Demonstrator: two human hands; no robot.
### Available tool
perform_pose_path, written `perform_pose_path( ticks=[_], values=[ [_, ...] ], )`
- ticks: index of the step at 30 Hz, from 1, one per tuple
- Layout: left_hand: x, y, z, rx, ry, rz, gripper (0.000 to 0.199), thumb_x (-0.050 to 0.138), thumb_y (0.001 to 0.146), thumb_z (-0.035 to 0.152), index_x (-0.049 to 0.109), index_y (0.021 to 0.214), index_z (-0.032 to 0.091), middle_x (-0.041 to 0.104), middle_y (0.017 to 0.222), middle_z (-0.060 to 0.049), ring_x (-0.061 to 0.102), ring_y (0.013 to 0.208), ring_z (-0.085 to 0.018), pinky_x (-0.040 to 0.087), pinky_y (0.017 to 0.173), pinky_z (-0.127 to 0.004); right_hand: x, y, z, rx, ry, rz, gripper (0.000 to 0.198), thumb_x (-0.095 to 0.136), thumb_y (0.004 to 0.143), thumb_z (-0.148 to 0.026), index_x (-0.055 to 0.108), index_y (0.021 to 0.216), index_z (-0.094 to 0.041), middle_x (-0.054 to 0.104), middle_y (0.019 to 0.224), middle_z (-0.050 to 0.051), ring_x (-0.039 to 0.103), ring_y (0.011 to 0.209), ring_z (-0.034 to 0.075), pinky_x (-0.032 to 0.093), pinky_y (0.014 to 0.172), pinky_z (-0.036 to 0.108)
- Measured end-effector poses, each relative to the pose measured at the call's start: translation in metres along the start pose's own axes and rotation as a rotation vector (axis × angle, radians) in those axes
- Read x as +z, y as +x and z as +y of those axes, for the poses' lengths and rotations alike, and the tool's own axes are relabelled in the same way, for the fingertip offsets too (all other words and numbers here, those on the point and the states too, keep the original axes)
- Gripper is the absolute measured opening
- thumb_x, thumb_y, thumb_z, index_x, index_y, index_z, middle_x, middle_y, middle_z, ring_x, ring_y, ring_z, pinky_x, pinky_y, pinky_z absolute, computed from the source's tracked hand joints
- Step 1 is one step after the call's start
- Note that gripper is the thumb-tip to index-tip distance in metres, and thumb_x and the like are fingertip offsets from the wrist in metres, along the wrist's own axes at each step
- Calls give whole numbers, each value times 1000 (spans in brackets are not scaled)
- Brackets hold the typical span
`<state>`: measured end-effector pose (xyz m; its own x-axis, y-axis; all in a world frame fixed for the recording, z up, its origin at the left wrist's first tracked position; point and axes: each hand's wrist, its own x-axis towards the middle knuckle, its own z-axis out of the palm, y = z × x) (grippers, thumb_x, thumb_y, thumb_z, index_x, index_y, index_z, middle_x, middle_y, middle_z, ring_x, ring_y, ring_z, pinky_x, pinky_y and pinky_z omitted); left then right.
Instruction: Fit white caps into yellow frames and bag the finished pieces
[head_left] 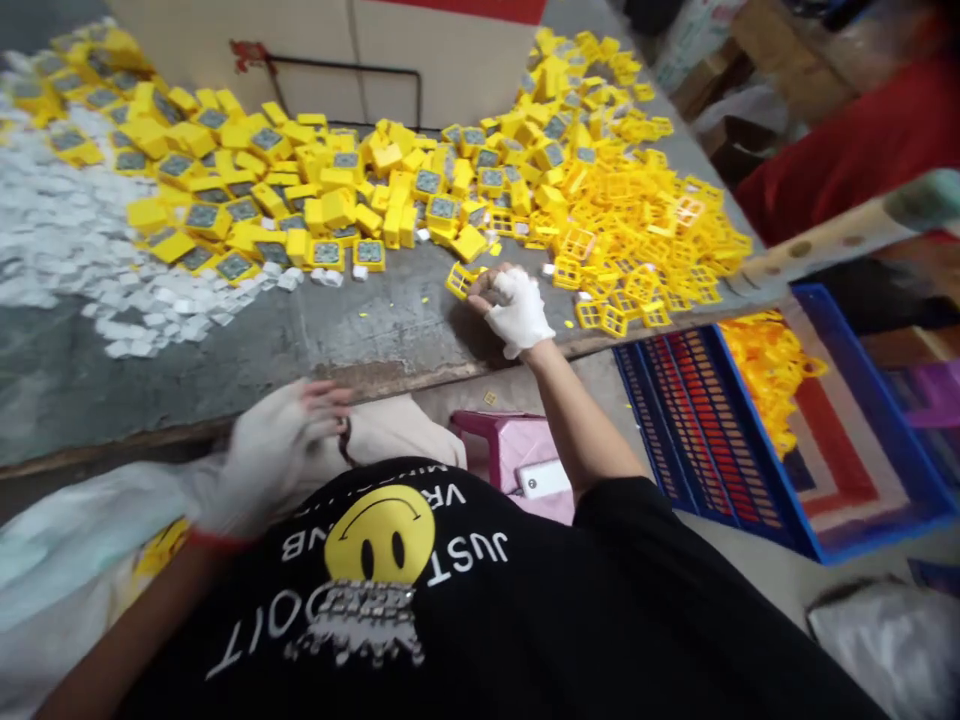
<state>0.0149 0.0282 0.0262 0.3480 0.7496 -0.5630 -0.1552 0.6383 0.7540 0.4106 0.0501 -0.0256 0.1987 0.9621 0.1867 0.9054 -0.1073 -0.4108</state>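
My right hand [514,308], in a white fingerless glove, is over the front part of the grey table. Its bent fingers pinch a small yellow plastic four-pane frame [459,280]. My left hand [274,450], gloved in white with a red cuff, is in front of the table edge. It is blurred, its fingers reach out to the right, and I see nothing in them. Beyond my right hand lie a heap of yellow frames [637,235] and a pile of yellow blocks [330,205], several with grey speckled faces.
Small white plastic pieces [67,210] cover the table's left side. A pale board [465,60] stands behind the blocks. Below right, a blue crate [825,545] holds yellow parts. A pink stool [487,425] carries a white device [546,480]. Left is a plastic bag [82,510].
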Motion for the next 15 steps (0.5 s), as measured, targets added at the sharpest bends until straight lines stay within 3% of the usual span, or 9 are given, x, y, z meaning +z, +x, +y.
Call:
perform_pose_path(
  ticks=[2,5,8,11,13,15],
  values=[
    [27,30,-2,-25,-11,18,15,74,105,23,84,115,17,90,112,-15,86,91,-25,72,77,-34,15,1,-22,-155,90,-75,15,73,107,-41,81,105,-28,87,122,12,74,122,35,57,115,58],
    [45,60,0,-154,-137,-13,23,67,111,31,78,126,17,88,116,-17,85,91,-26,69,74,-35,33,-5,-59,-305,200,-180,18,68,112,-39,80,105,-28,88,122,13,77,122,33,57,112,55],
    [43,65,3,-157,-246,-92,26,65,116,40,76,129,20,86,119,-15,82,91,-23,67,76,-33,40,-17,-93,-518,338,-279,28,60,119,-42,81,108,-28,88,120,11,80,118,29,58,109,50],
    [31,56,6,-110,-306,-105,21,68,115,36,78,127,22,85,113,-11,75,83,-20,63,73,-31,38,-19,-114,-679,387,-340,37,58,122,-54,85,110,-30,90,119,8,82,113,27,60,106,49],
    [19,49,8,-62,-315,-48,18,75,110,34,79,124,24,83,109,-8,73,84,-20,61,71,-30,36,-3,-118,-637,363,-329,38,61,120,-58,87,117,-31,90,120,8,82,115,28,61,108,49],
    [6,41,10,-31,-302,13,22,82,107,39,79,124,26,82,109,-7,74,89,-20,61,70,-29,38,25,-115,-461,257,-261,37,62,119,-53,87,127,-26,89,124,13,80,122,33,59,116,58]
  ],
)
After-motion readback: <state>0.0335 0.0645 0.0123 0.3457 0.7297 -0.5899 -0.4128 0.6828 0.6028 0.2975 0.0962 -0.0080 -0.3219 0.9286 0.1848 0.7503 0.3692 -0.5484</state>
